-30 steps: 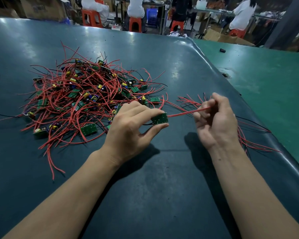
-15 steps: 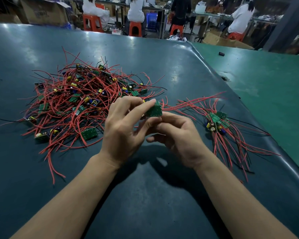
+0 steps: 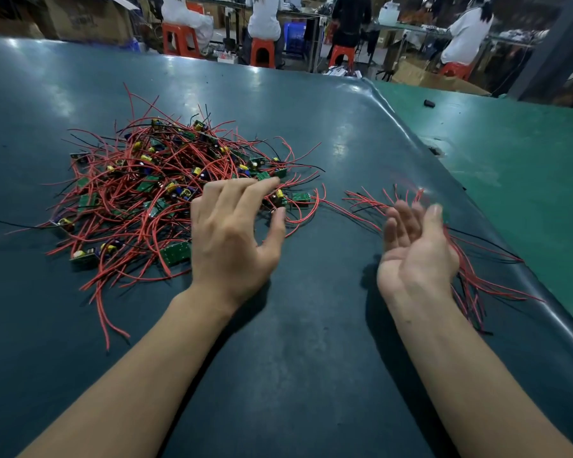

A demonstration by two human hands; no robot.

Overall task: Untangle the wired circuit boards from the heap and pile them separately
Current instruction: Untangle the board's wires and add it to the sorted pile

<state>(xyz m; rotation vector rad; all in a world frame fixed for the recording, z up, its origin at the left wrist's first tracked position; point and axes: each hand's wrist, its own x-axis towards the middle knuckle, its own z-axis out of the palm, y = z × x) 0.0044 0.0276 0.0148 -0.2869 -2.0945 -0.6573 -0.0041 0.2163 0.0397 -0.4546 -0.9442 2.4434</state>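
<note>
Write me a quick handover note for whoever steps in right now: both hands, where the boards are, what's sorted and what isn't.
Left hand: open, palm down, fingers reaching over the near right edge of the heap, holding nothing.
Right hand: open, palm up, empty, in front of the sorted pile.
Heap: most wired boards lie tangled on the dark mat, at left.
Sorted pile: a small bunch of red-wired boards at right, near the mat's edge, partly hidden by the right hand.
Done: a few boards separated.
Left: nearly the whole heap; pick the next board from its right edge.
</note>
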